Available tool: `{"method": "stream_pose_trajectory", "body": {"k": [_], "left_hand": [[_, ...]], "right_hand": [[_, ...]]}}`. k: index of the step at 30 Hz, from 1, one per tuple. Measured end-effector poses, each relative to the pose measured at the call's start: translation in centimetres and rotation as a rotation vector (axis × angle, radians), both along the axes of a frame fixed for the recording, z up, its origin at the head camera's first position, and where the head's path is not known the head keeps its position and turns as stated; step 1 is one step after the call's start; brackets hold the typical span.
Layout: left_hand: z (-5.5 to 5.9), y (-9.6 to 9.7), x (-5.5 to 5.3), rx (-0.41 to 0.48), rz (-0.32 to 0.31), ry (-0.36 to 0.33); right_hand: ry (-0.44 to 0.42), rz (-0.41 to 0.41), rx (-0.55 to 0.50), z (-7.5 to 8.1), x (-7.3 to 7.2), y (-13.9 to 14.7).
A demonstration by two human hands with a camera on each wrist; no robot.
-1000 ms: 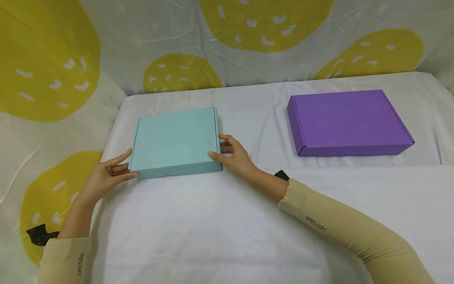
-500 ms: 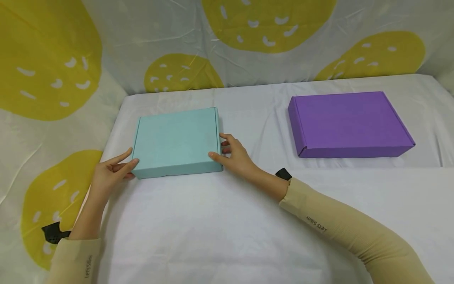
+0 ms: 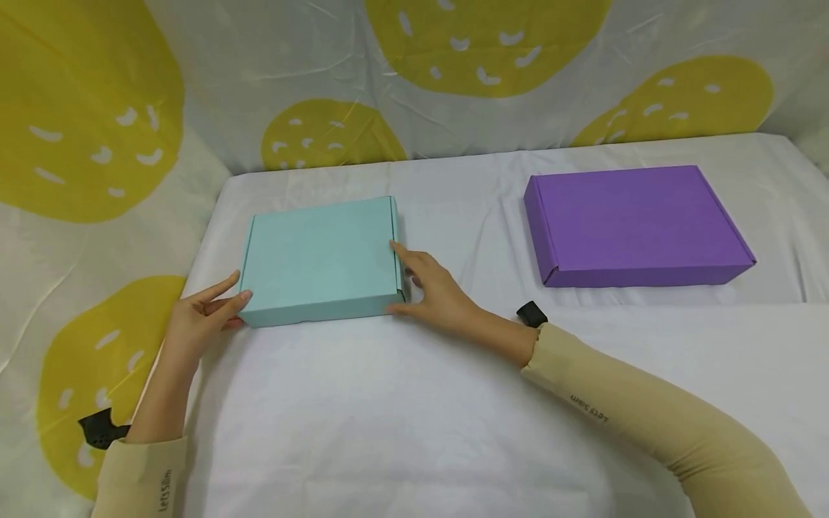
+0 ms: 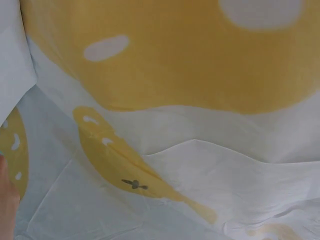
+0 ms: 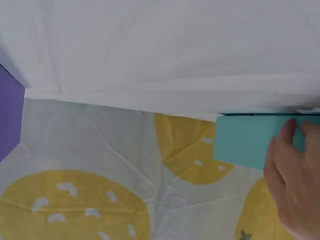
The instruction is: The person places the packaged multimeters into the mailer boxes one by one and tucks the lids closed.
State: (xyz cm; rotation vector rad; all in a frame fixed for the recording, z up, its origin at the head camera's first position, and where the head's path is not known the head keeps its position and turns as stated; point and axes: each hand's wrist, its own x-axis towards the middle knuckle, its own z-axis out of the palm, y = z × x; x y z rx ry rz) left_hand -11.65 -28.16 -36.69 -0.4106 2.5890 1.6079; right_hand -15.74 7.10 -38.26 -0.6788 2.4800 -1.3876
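Note:
A light-blue cardboard box (image 3: 320,255), lid closed, lies flat on the white-covered table. At its front left corner my left hand (image 3: 194,320) grips it, thumb on the top edge and fingers along the left side. My right hand (image 3: 437,291) holds the right end, index fingertip on the lid's right edge and thumb by the front corner. In the right wrist view, fingertips of the right hand (image 5: 295,175) touch the box's side panel (image 5: 237,140). Only a sliver of the left hand (image 4: 7,202) enters the left wrist view.
A closed purple box (image 3: 641,223) lies on the white tablecloth (image 3: 388,410) at the back right. Behind and to the left hangs a white curtain (image 3: 227,65) with yellow shapes. Black wrist cameras stick out by both beige sleeves (image 3: 622,410).
My left thumb has moved up from the box's front corner onto its top edge. The right thumb has slid down off the lid, and the right index finger now reaches onto the lid's edge.

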Motion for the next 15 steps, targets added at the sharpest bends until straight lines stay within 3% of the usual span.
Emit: {"method": "stream_pose_trajectory", "body": {"k": [7,15], "left_hand": [[-1.3,-1.3,-0.5,0.017,-0.049,0.031],[0.0,-0.5,0.0,0.027,-0.068,0.026]], "right_hand": [[0.087,-0.003,0.049,0.1,-0.1,0.5],[0.115,-0.005,0.04,0.0,-0.1,0.4]]}}
